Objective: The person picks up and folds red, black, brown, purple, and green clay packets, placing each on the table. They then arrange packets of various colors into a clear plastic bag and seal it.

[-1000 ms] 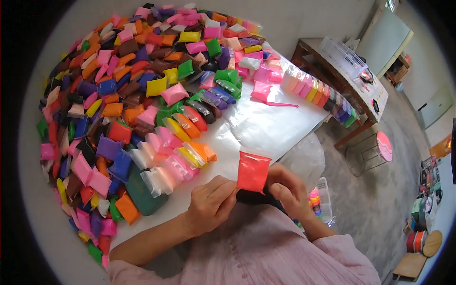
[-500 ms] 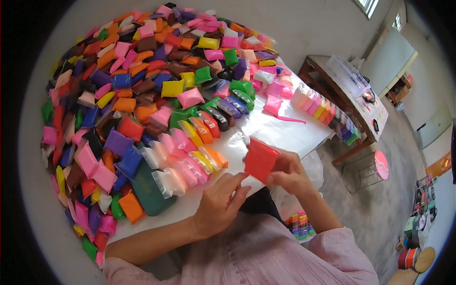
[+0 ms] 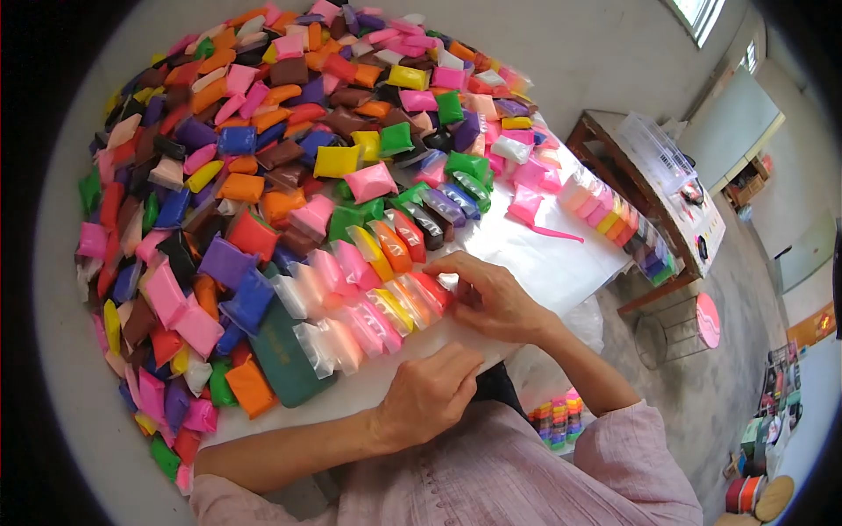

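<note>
My right hand has its fingertips on a red packet, which stands at the near right end of the front row. Beside it in that row are orange, yellow, pink and pale peach packets in clear wrap. My left hand hovers close to the table's front edge, fingers curled in, with nothing visible in it. Just behind, a second row holds yellow, orange, red, black and purple packets. A dark green flat case lies left of the rows, partly covered by packets.
A large heap of coloured packets covers the table's left and back. At the right edge stands a stacked line of packets, with a pink strip nearby. A wooden table and a pink-topped wire stool stand beyond.
My right hand has lowered the red packet from mid-air to the end of the front row. My left hand has curled its fingers and moved slightly toward me. The view has shifted a little.
</note>
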Tool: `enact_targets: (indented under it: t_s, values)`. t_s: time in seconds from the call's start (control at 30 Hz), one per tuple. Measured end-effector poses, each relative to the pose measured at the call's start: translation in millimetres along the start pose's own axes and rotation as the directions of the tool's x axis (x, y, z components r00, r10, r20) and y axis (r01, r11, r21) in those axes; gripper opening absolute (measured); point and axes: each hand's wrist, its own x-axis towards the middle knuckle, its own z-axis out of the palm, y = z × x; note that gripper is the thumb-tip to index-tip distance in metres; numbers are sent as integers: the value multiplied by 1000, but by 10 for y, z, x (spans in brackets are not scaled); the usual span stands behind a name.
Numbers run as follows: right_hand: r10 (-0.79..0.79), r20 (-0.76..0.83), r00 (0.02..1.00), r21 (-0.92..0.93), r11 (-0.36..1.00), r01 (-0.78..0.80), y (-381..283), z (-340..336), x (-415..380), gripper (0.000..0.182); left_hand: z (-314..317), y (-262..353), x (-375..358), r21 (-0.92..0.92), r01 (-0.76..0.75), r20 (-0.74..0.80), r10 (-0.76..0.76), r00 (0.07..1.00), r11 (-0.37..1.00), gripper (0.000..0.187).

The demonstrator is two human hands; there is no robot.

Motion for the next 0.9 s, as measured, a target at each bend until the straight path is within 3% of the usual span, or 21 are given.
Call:
enact_targets:
  t_s: [0.23,0.7,0.9]
  values:
    - [-54,-45,998,-26,998,53,13,64,2,56,2,15,-3,3,6,18,-6,1000,1000,16]
    - [14,-56,998,30,999,-12,-44,49,-25,53,19,-39,-1,-19,64,-8,-64,998,998,15]
    - [15,-57,998,42,999,-13,-12,39,-33,53,18,-29,15,97,12,-49,-7,999,995,14]
